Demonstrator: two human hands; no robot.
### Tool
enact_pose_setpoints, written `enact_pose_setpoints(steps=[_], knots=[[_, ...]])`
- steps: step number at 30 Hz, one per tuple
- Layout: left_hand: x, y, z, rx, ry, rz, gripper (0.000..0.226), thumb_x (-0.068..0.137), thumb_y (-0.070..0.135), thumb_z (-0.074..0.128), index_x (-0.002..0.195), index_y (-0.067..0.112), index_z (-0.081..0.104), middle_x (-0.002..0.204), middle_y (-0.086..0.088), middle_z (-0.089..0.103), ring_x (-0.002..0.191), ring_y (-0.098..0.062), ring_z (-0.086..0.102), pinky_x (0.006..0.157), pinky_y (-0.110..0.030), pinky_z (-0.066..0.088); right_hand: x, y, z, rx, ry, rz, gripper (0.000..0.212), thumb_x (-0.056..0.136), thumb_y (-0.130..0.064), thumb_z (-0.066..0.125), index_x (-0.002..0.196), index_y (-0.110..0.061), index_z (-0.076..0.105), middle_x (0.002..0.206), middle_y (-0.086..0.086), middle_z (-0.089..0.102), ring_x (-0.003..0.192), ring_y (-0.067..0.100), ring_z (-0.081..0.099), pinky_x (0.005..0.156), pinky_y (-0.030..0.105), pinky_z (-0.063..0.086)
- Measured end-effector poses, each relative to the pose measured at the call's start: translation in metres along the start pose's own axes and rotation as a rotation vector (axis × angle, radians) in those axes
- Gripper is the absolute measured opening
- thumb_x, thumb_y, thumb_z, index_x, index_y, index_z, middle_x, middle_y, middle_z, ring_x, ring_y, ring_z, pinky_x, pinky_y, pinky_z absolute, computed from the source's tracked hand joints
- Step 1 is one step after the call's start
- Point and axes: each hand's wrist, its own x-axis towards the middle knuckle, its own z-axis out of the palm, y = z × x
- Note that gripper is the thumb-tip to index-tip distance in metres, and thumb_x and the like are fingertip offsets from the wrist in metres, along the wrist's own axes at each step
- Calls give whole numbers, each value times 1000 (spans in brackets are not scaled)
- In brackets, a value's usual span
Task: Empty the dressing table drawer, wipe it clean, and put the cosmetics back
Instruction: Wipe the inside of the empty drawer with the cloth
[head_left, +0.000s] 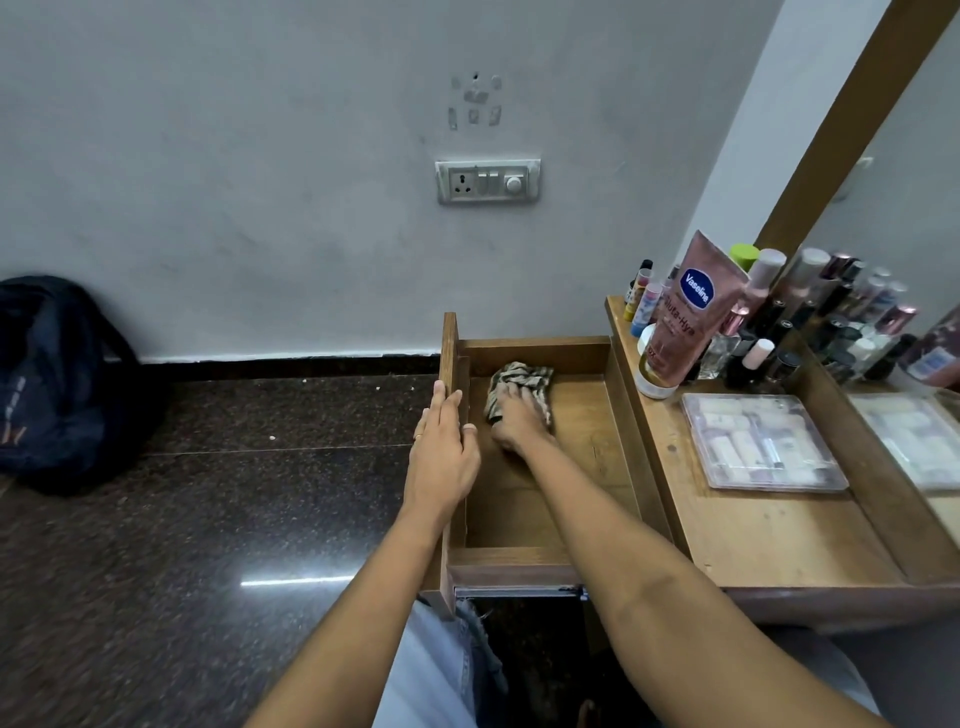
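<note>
The wooden drawer (582, 447) is pulled out to the left of the dressing table (769, 535) and holds nothing but a striped cloth (519, 382). My right hand (517, 421) presses that cloth onto the drawer floor near the far left corner, fingers curled over it. My left hand (441, 447) lies flat against the outside of the drawer's front panel (451, 358), thumb hooked over its top edge. The cosmetics stand on the tabletop: a pink Vaseline tube (691, 312), several small bottles and lipsticks (779, 322), and a clear plastic case (763, 441).
A mirror (914, 218) in a wooden frame rises behind the cosmetics. A dark backpack (62, 379) leans against the wall at the left. A switchboard (488, 181) is on the wall above the drawer. Dark polished floor lies left of the drawer.
</note>
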Motion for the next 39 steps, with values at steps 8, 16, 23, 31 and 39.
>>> enact_pose_setpoints(steps=[8,16,23,31,39], knots=[[2,-4,2,35,-4,4,49,101,28,38,149,18,31,162,3,7,146,-24,22,117,-44,25,-2,-14,7,23,-28,-159,68,96,-6,46,154,-11,12,161,6,9,149,22,4,120,32,7],[3,-5,2,42,-20,24,50,100,26,36,148,14,32,162,-1,9,145,-26,23,117,-44,24,-77,9,5,134,-248,-169,63,86,3,55,141,-26,44,136,6,50,119,26,52,100,31,45],[-1,0,-6,-4,-18,55,48,102,23,35,148,11,32,161,-5,12,146,-24,20,119,-44,19,-127,32,-31,-1,-599,-290,62,80,17,46,133,-13,57,140,5,52,130,21,46,107,24,36],[-9,7,-10,72,9,59,46,101,23,36,145,9,36,158,-9,23,144,-27,25,117,-42,24,-140,24,-66,-499,-584,-184,38,92,-2,51,130,-7,51,127,8,53,106,26,54,83,33,46],[-21,10,-10,221,-4,63,47,101,25,36,145,10,37,157,-10,26,143,-31,26,115,-43,29,-187,43,-146,262,-81,-229,54,77,6,47,122,-20,62,120,4,62,106,21,60,82,37,56]])
